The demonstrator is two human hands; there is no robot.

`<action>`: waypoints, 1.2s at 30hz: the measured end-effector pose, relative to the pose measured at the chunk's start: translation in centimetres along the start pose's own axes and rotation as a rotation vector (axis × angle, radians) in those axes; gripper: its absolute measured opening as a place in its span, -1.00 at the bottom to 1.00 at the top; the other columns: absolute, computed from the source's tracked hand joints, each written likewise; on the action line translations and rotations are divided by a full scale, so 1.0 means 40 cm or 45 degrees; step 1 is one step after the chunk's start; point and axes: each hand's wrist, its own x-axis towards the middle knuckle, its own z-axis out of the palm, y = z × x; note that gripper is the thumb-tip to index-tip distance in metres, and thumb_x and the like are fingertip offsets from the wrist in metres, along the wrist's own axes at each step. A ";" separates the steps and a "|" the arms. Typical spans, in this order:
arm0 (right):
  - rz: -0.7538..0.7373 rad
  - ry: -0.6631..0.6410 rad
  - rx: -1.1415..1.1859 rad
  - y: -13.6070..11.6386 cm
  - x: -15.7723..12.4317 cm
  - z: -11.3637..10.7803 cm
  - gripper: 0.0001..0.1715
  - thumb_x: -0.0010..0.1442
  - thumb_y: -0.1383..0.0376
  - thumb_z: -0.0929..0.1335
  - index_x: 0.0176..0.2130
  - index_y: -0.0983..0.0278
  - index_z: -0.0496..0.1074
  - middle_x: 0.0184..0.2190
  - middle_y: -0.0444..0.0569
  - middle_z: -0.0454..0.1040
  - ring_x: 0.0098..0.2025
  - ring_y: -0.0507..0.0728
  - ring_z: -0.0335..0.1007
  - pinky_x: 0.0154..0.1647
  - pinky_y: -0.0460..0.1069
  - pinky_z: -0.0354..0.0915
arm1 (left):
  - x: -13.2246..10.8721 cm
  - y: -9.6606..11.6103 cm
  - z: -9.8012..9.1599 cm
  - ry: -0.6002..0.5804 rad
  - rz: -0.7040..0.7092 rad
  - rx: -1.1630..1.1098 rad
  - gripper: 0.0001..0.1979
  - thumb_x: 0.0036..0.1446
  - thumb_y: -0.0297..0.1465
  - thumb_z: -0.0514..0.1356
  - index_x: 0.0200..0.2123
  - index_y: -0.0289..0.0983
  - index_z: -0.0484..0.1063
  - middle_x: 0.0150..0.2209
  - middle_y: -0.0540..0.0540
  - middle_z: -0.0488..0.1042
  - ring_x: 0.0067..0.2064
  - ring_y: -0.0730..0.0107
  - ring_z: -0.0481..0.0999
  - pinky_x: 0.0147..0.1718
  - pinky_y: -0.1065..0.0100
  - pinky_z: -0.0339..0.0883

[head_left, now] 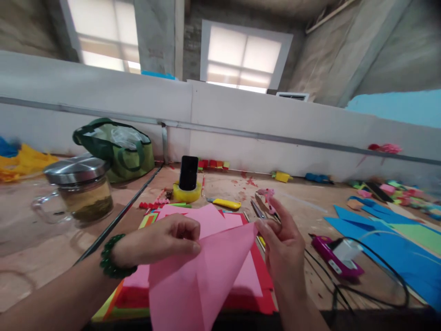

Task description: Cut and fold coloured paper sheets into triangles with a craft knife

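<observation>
Holding creased pink paper (pixel 215 264), left hand (pixel 167 239) and right hand (pixel 284 246) pinch it (nearly closed).

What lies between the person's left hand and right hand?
In the head view, a pink paper sheet spans from the left hand to the right hand.

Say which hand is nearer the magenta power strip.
Right. The right hand is just left of the magenta power strip, pinching a corner of the pink paper sheet; the left hand is well farther left.
</observation>
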 end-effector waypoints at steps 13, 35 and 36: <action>0.021 0.084 0.039 0.009 0.028 0.015 -0.32 -0.05 0.29 0.52 0.08 0.17 0.39 -0.54 -0.24 0.48 -0.50 -0.10 0.38 -0.38 -0.21 0.35 | 0.005 0.005 -0.008 0.167 0.108 0.057 -0.77 0.09 -0.38 0.16 -0.55 -0.31 0.23 -0.59 0.13 0.14 -0.53 0.59 0.07 -0.56 0.51 -0.01; 0.292 -0.496 -0.635 0.221 0.189 0.019 -0.38 -0.12 0.23 0.45 -0.05 0.33 0.33 -0.67 -0.24 0.40 -0.60 0.05 0.37 -0.55 -0.06 0.27 | 0.177 -0.220 -0.147 0.067 -0.223 0.367 -0.72 -0.02 -0.23 0.22 -0.55 -0.32 0.31 -0.60 0.09 0.19 -0.52 0.52 0.19 -0.53 0.44 0.05; 0.294 -0.514 -0.687 0.242 0.187 0.017 -0.40 -0.12 0.24 0.44 -0.05 0.33 0.33 -0.68 -0.25 0.40 -0.61 0.06 0.37 -0.56 -0.06 0.26 | 0.185 -0.237 -0.148 0.057 -0.259 0.402 -0.72 0.02 -0.23 0.23 -0.53 -0.33 0.33 -0.58 0.08 0.22 -0.52 0.52 0.23 -0.53 0.45 0.10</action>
